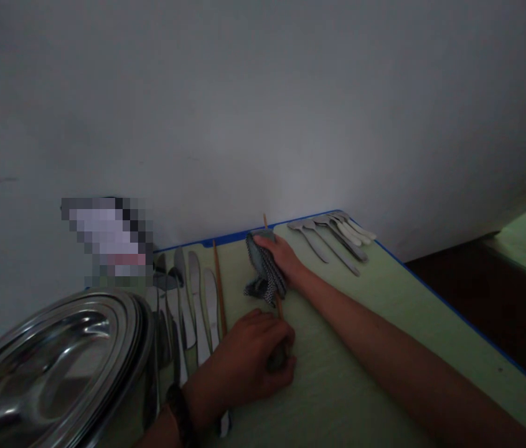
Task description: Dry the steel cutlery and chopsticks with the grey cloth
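My left hand (pixel 260 351), with a dark band at its wrist, is closed round the near end of a thin wooden chopstick (pixel 279 308). Farther along the same stick, my right hand (pixel 286 258) grips a dark checked cloth (pixel 263 267) wrapped about it. The stick's far tip pokes out beyond the cloth. To the left lies another wooden chopstick (pixel 218 283), beside a row of metal table knives (pixel 197 305). My left forearm covers part of that row.
Stacked oval metal trays (pixel 127 311) stand at the left. Several spoons (pixel 330 242) lie fanned out at the far right corner of the pale green table (pixel 360 373), which has a blue edge. A white wall (pixel 263 112) rises behind. A blurred-out object (pixel 108 239) stands by the wall.
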### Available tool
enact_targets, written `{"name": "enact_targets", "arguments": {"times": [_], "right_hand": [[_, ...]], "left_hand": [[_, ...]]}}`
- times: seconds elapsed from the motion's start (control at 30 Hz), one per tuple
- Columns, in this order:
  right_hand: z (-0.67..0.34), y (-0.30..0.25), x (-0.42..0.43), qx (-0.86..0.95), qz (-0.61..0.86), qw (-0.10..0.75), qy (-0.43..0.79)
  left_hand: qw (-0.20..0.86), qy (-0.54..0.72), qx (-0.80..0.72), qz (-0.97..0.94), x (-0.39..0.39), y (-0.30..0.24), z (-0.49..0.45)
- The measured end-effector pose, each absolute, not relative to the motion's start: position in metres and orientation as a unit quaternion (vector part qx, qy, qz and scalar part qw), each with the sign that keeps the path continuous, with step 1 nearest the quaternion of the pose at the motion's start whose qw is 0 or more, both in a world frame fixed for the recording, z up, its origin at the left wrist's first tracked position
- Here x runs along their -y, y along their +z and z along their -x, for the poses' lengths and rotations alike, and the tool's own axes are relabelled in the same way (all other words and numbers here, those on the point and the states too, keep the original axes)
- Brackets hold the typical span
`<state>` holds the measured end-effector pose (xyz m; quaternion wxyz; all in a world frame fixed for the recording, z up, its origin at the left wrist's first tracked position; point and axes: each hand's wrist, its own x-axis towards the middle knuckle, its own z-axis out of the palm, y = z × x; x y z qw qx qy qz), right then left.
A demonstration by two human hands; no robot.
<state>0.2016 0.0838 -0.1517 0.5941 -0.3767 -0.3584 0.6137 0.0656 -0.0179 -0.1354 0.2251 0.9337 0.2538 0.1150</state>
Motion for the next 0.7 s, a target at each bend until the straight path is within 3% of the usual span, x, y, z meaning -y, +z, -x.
{"name": "enact_targets", "arguments": {"times": [0.37, 0.7], "right_hand": [[-0.2051, -0.1467, -0.0848, 0.236, 0.326, 0.563, 0.722], [-0.2089, -0.1517, -0.0859, 0.334, 0.309, 0.52, 0.723]], "left_hand": [[0.231, 0.093, -0.241, -0.938, 0.0176, -0.1288, -0.066], [0.217, 0.099, -0.256, -0.937, 0.0183, -0.1317, -0.0671]]}}
